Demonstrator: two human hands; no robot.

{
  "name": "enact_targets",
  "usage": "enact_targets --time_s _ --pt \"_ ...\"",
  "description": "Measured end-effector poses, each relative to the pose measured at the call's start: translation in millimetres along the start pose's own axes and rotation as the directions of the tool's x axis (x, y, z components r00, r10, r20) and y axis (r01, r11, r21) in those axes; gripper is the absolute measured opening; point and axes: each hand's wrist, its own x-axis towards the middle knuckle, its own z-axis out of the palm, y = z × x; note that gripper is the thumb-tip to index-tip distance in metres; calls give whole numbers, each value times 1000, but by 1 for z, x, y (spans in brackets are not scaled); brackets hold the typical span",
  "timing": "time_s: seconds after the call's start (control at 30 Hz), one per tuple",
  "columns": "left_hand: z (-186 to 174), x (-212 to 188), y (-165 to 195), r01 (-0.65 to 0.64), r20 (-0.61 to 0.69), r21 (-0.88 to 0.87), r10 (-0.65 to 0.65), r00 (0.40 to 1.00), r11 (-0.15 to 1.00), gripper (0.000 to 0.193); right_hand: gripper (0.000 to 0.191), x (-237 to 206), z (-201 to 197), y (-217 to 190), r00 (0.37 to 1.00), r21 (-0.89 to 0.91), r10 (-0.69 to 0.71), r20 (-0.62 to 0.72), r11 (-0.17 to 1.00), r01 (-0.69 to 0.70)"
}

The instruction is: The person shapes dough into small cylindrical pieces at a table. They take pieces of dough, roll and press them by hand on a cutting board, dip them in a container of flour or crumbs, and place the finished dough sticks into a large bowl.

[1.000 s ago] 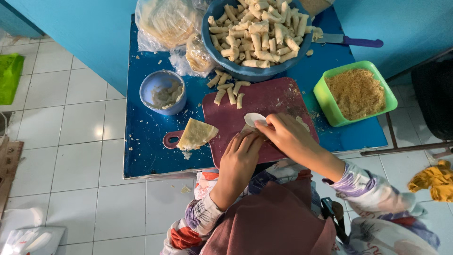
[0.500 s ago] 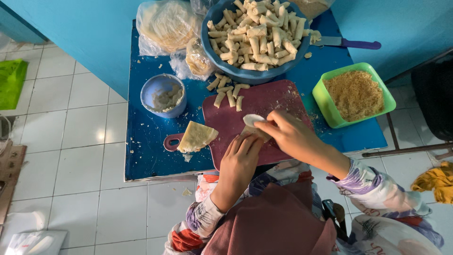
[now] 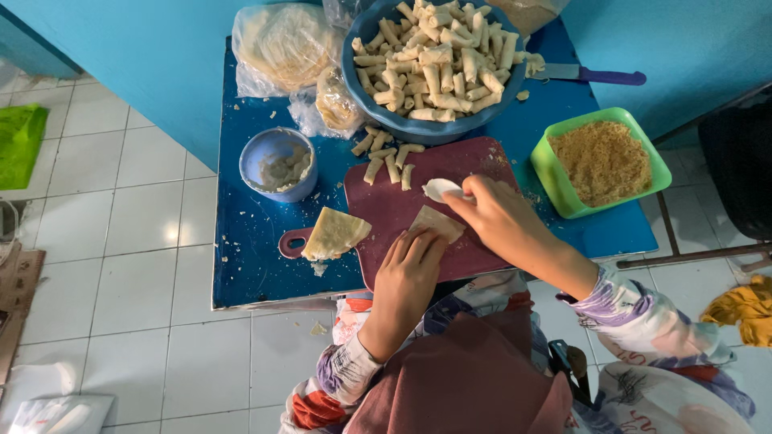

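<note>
Two bare hands work over a maroon cutting board (image 3: pixel 402 210) on a blue table (image 3: pixel 241 241). Far left of the fingers sits a small blue bowl (image 3: pixel 278 164) of greyish paste; nearer, a folded stack of pale wrappers (image 3: pixel 334 234) lies over the board's handle end. The left hand (image 3: pixel 408 269) rests flat, fingers extended and close together, their tips pressing the near edge of a pastry wrapper (image 3: pixel 438 223) lying on the board. Just beyond those fingertips, a few loose rolls (image 3: pixel 388 161) lie by a big blue basin (image 3: pixel 426 128) heaped with finished rolls. The right hand (image 3: pixel 494 217) curls over the wrapper's far side, fingertips pinched on a small white piece (image 3: pixel 440 189). Right of it stands a green tub (image 3: pixel 563 181) of brown crumbs; a purple-handled knife (image 3: pixel 591 75) lies beyond.
</note>
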Motion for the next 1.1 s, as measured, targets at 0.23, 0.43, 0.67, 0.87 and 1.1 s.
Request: enact_targets --time_s 0.23,0.43,0.67,0.87,1.1 --pt "-5 1 1 -4 16 7 4 1000 1000 37 24 -4 -3 8 999 -305 16 -42 952 -28" --pt "-8 2 3 5 -6 21 -4 1000 1000 32 20 -10 -6 -1 994 -235 -68 -87 971 46" --pt "-15 -1 1 188 -56 136 -182 982 973 24 7 -43 -45 43 958 -200 237 -163 943 -267" --pt "-14 -3 3 355 -138 242 -330 934 903 31 29 -76 -40 108 746 -485 630 216 732 -478" --pt "-8 -4 0 371 -108 253 -355 929 894 19 23 -99 -11 133 756 -293 634 160 762 -577"
